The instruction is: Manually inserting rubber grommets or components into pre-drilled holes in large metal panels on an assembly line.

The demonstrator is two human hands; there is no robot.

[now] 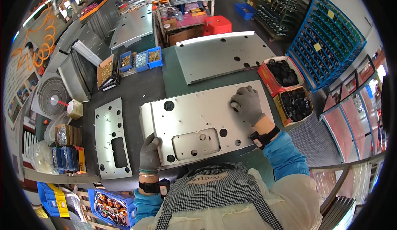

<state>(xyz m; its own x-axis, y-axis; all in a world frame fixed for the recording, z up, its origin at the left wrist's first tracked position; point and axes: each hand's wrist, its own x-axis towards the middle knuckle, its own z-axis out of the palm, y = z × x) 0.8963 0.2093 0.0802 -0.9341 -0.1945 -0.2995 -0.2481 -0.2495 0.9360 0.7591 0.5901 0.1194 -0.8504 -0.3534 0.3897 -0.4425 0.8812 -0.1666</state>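
Item 1, right hand point(247, 104): I log it gloved in grey, forearm in a blue sleeve reaching up from the lower right, wrist band showing. The fingers are curled and pressed down on the far right part of the metal panel point(198, 124), over one of its holes; whether something small sits under the fingertips I cannot tell.

Item 2, left hand point(149, 154): gloved, arm rising from the lower edge. It is closed around the panel's near left corner, thumb on top, fingers hidden beneath.

Item 3, the metal panel: flat on the dark worktable point(144, 87) directly before me, tilted slightly, with round holes and one rectangular recess near its near edge.

Item 4, surroundings measured from the panel: a narrower punched plate point(111, 141) just beside its left edge; a second large sheet point(223, 56) beyond its far edge; two boxes of black parts point(289, 91) near its right edge. Bare table lies between the panel and the blue bins of screws point(141, 59), farther off to its far left.
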